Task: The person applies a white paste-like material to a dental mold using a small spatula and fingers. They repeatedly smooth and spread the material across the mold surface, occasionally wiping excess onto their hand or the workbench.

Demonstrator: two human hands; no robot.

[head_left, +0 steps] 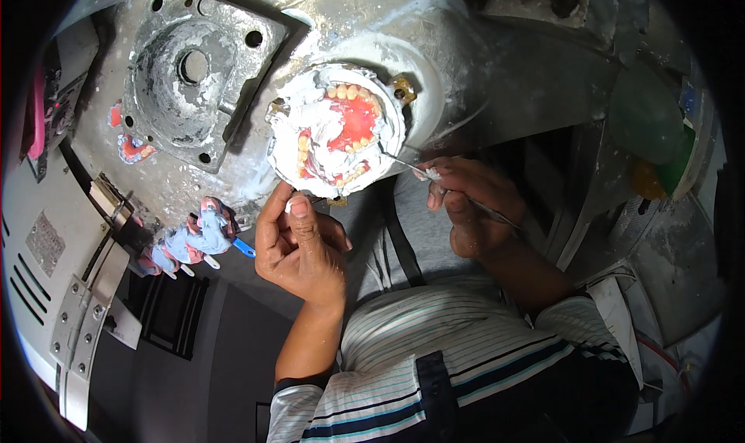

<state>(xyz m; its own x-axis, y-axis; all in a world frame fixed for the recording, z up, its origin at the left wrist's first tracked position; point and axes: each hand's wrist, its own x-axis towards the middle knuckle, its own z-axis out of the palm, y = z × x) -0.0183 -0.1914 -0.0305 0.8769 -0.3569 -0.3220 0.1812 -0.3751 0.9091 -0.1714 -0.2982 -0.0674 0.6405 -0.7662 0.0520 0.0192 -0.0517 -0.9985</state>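
Observation:
A round metal flask packed with white plaster holds a pink denture with a row of yellowish teeth. My left hand steadies it from below, fingertips touching its lower rim, thumb smeared white. My right hand pinches a thin metal spatula, whose tip reaches the plaster at the flask's right edge. The spatula's handle runs back under my fingers.
A plaster-crusted grey bench carries a square metal plate with holes. Pink wax pieces lie at its left. A cluster of blue-and-pink casts sits at the bench's front edge. A white machine housing stands at far left.

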